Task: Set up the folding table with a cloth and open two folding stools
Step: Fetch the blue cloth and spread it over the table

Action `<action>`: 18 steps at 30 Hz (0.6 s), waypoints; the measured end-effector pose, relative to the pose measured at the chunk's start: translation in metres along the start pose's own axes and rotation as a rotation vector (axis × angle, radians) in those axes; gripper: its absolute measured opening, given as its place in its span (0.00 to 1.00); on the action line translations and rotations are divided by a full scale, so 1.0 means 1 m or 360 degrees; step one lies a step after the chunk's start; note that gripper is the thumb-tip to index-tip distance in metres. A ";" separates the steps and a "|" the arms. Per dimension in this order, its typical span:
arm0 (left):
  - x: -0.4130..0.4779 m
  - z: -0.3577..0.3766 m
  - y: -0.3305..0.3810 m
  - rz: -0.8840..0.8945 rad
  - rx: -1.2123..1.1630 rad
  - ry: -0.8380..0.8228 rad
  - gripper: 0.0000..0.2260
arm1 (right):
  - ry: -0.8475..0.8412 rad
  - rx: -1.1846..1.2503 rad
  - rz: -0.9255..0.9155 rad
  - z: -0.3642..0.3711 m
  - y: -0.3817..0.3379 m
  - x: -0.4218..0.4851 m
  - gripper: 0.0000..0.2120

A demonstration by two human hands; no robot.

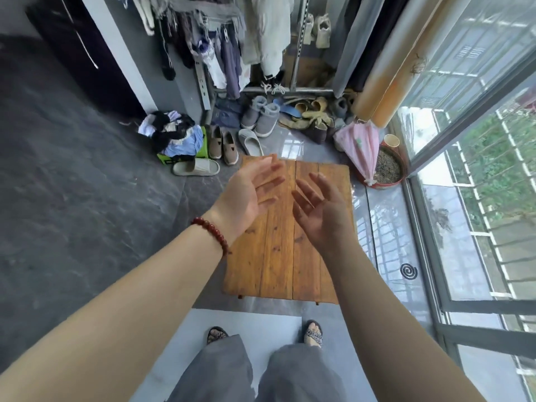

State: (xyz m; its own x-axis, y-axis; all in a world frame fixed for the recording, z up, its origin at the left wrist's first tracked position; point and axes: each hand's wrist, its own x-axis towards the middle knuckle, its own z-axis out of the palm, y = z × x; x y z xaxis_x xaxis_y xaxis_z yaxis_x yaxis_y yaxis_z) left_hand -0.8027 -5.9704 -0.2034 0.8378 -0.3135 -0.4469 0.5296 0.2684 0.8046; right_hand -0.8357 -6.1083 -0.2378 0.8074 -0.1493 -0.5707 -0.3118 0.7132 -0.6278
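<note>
Head view: the left hand (249, 192) and right hand (322, 210) hover empty, fingers spread, palms facing each other, both equally near the folding desk (275, 262) directly beneath them at frame centre. Its long axis runs bottom-to-top of the frame. Bare orange-brown planks, central seam, no cloth on it

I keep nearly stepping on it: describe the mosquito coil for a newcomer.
Find the low wooden table. To its right, towards the window, the mosquito coil lies on the glossy floor. It is the only flat black spiral there.
</note>
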 end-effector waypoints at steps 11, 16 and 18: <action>-0.049 0.051 0.065 0.0337 -0.0156 0.0043 0.09 | -0.0448 -0.0171 -0.0105 0.049 -0.090 -0.050 0.07; -0.060 0.089 0.055 0.0412 -0.0357 0.0066 0.10 | -0.0572 -0.0281 -0.0109 0.034 -0.120 -0.068 0.06; -0.063 0.104 0.049 0.0459 -0.0448 0.0075 0.12 | -0.0614 -0.0328 -0.0116 0.025 -0.132 -0.074 0.06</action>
State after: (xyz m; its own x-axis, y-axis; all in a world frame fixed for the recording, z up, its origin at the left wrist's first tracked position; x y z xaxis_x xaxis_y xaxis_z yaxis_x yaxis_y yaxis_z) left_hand -0.8434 -6.0321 -0.0956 0.9590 -0.1486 -0.2415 0.2823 0.5800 0.7641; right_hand -0.8417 -6.1738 -0.0991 0.9467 0.1002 -0.3062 -0.3088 0.5530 -0.7738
